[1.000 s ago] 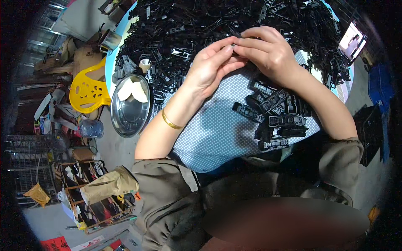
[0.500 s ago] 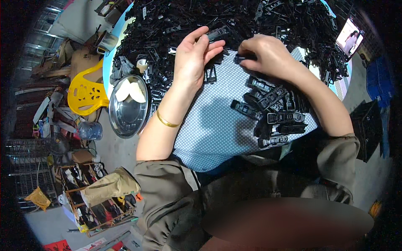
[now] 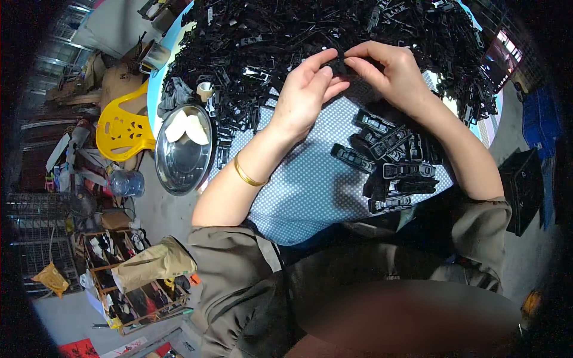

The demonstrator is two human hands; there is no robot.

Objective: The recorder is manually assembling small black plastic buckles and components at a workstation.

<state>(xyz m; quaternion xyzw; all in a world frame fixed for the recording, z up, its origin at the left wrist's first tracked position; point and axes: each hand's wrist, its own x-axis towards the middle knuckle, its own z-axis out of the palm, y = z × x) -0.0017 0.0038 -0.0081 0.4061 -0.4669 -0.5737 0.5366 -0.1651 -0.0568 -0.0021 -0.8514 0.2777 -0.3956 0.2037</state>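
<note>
By a black heap (image 3: 268, 21) on the bench (image 3: 157, 98), a small black part (image 3: 341, 62) is pinched by the right hand (image 3: 394, 74), beside the left hand (image 3: 303, 98) (whose grip cannot be told). Patterned cloth (image 3: 298, 185) is partly blocked by loose black pieces (image 3: 409, 170); leftward, a metal tray (image 3: 180, 170) is seen.

Bright light catches the pale blue rim of our tabletop (image 3: 154, 90), and beyond it we see grey floor (image 3: 164, 213). On our left there's a yellow plastic chair (image 3: 112, 119); nearer us, wire mesh (image 3: 34, 224) and a compartmented wooden rack (image 3: 154, 314) topped by a brown bag (image 3: 154, 262). Over right, we spot a black box (image 3: 520, 188) near something blue (image 3: 540, 122).
</note>
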